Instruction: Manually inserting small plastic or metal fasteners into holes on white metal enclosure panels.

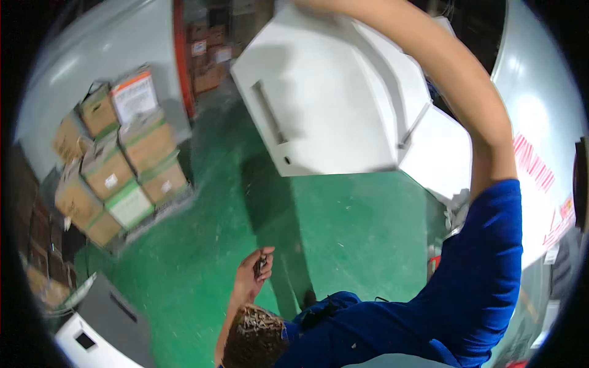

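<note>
My left hand (257, 267) is low at the centre, fingers curled around some small dark metal pieces (261, 265) whose kind I cannot make out. Against my left forearm and my body is a brown open container or bag (253, 336), with many small metallic bits at its top. My right arm arches up over a large white cabinet panel (331, 104) that has a long slot and a small dark hole. At the upper picture edge my right hand (316, 3) is by the panel's far end; its fingers are cut off from view.
Another white panel (438, 144) with a thin bar lies right of the first. Stacked cardboard cartons (110, 165) stand at left on the green floor (202, 270). A grey and white cabinet part (116, 319) is at lower left. More cartons (208, 55) are far back, past a red post (184, 67).
</note>
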Demonstrator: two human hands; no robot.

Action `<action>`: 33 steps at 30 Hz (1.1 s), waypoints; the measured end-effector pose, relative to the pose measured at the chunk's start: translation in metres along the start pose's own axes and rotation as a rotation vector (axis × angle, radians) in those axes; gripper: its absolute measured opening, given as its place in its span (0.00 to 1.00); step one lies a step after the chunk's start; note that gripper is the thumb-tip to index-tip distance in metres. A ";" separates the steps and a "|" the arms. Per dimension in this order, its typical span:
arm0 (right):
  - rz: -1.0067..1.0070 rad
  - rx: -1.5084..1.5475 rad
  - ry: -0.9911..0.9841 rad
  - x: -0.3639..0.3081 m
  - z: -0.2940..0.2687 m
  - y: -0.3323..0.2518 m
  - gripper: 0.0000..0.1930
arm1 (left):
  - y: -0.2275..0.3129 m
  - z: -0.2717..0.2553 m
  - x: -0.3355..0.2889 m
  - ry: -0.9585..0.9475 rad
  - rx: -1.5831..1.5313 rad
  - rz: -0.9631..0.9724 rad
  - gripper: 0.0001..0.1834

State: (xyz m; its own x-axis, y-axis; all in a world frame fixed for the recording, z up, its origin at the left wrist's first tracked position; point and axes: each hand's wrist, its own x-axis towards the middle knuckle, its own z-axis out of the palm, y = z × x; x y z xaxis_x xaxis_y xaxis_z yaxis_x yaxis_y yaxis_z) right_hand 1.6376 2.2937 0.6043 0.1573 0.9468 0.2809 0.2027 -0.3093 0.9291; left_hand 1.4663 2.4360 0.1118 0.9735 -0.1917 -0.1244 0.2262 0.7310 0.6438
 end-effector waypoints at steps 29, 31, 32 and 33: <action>-0.613 0.962 0.430 -0.082 0.043 -0.398 0.17 | -0.006 -0.027 0.024 -0.023 -0.044 0.148 0.04; -0.633 0.955 0.536 -0.076 0.044 -0.403 0.18 | -0.010 -0.037 0.023 -0.034 -0.048 0.157 0.05; -0.622 0.937 0.547 -0.076 0.045 -0.404 0.19 | -0.010 -0.039 0.028 -0.076 -0.066 0.160 0.07; -0.623 0.926 0.564 -0.076 0.046 -0.409 0.19 | -0.012 -0.040 0.028 -0.108 -0.092 0.171 0.10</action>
State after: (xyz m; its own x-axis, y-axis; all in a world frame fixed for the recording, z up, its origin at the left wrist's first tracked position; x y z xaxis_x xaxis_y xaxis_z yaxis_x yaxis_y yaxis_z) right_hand 1.5870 2.3446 0.1919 -0.5986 0.7903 0.1308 0.7331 0.4747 0.4870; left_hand 1.4918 2.4479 0.0700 0.9899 -0.1255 0.0655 0.0651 0.8144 0.5766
